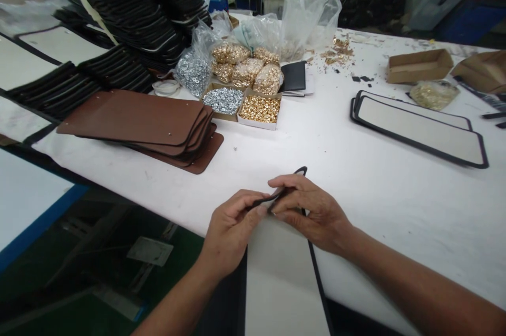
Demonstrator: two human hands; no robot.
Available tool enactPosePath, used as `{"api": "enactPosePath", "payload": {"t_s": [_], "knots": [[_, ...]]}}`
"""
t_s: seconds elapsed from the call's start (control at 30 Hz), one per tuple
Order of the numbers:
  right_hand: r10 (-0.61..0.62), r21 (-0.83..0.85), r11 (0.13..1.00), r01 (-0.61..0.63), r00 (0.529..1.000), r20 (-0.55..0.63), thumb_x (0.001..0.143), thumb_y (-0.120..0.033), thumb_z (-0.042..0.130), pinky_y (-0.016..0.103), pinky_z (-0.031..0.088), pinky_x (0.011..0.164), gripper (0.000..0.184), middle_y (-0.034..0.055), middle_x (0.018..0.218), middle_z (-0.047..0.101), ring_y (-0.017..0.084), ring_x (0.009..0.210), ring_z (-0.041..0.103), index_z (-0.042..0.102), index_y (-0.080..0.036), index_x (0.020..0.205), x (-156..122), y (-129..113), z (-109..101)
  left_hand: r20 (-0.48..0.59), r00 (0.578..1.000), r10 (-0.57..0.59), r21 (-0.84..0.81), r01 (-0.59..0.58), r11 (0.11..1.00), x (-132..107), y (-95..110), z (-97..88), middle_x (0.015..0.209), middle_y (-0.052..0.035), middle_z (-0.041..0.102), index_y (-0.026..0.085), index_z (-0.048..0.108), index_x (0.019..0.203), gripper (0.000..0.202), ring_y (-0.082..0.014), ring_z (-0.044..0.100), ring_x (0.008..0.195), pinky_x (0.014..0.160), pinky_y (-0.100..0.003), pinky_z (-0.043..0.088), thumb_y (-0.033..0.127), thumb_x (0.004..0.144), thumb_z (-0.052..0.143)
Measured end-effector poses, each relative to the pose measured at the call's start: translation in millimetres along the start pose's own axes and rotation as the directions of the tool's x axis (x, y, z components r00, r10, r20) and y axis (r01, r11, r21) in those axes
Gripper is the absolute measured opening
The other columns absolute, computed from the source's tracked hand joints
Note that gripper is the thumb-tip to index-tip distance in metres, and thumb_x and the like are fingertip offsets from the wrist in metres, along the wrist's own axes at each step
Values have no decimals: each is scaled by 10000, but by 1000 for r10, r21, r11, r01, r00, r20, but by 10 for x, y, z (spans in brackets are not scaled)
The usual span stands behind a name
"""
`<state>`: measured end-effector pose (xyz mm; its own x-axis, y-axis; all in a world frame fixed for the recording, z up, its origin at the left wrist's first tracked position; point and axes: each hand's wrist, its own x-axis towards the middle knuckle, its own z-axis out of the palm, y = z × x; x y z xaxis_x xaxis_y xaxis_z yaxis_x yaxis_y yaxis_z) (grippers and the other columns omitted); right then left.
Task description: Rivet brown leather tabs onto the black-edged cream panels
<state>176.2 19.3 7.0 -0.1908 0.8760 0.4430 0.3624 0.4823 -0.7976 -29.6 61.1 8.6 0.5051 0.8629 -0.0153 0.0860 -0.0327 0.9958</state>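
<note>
A long pale panel with a black border [280,272] hangs over the near table edge, its far end bent up between my hands. My left hand [233,230] grips the left side of that end, thumb on the pale face. On the right side, my right hand [312,209] pinches the end, fingers curled round the black edge. Whether a small part sits between the right fingertips I cannot make out. Beyond my hands stand a small box of silver washer-like rings [223,100] and a box of gold-coloured small metal parts [260,109].
Brown panels [134,117] lie stacked at left, before tall stacks of black panels [134,9]. Bags of gold parts [247,68] and a bag of silver rings [192,73] stand behind the boxes. Black-edged pale panels [421,127] and a cardboard tray [419,66] lie at right.
</note>
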Motion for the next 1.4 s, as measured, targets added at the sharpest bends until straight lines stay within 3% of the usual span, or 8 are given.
{"api": "enactPosePath", "payload": {"t_s": [0.23, 0.47, 0.7, 1.03, 1.23, 1.33, 1.4], "knots": [[3, -101, 995, -10, 998, -69, 946, -182, 687, 386, 557, 1018, 92, 80, 1342, 632, 208, 1188, 644, 734, -245, 993, 46, 67, 144, 35, 980, -195, -232, 198, 952, 20, 1, -69, 1015, -41, 746, 201, 776, 1073, 228, -216, 673, 962, 826, -273, 531, 354, 932, 682], [2, -172, 985, -20, 995, -103, 943, -190, 692, 403, 547, 1033, 88, 69, 1370, 626, 216, 1194, 644, 732, -252, 991, -1, 85, 163, 78, 959, -274, -365, 283, 887, 44, -35, -68, 882, -17, 697, 177, 753, 1027, 249, -164, 616, 788, 724, -249, 510, 384, 891, 728], [-17, -182, 983, -5, 993, -118, 930, -168, 700, 365, 580, 935, 81, 74, 1345, 603, 176, 1000, 683, 729, -235, 965, 26, 61, 213, 57, 966, -250, -366, 253, 895, 41, -32, -53, 890, -19, 681, 158, 716, 922, 245, -165, 592, 829, 760, -253, 490, 399, 887, 736], [13, -245, 967, -69, 974, -226, 886, -154, 741, 377, 545, 963, 112, 60, 1211, 667, 207, 1129, 656, 672, -236, 916, 42, 6, 261, -22, 980, -195, -260, 183, 948, 39, -15, -1, 843, -1, 653, 159, 693, 884, 237, -153, 565, 823, 762, -244, 455, 393, 922, 695], [33, -260, 960, -108, 960, -280, 890, -166, 728, 350, 541, 928, 137, 35, 1096, 672, 190, 1062, 660, 612, -237, 903, 44, -5, 304, -92, 990, -105, -113, 94, 989, 44, -6, 23, 917, -18, 712, 169, 749, 937, 186, -175, 624, 891, 812, -251, 466, 338, 938, 671], [70, -233, 960, -152, 943, -326, 884, -179, 734, 330, 562, 840, 203, 18, 1067, 662, 164, 900, 679, 577, -248, 992, 23, 15, 338, -122, 988, -94, -82, 85, 993, 31, -37, 28, 940, -20, 741, 186, 770, 980, 184, -186, 651, 902, 822, -261, 481, 338, 933, 680], [103, -224, 956, -188, 934, -343, 881, -192, 743, 329, 572, 793, 361, 12, 1064, 658, 145, 780, 669, 551, -264, 1178, 12, 30, 344, -142, 986, -90, -75, 79, 994, 17, -57, 35, 957, -18, 763, 200, 781, 999, 178, -185, 667, 892, 820, -264, 493, 334, 931, 684]]}}
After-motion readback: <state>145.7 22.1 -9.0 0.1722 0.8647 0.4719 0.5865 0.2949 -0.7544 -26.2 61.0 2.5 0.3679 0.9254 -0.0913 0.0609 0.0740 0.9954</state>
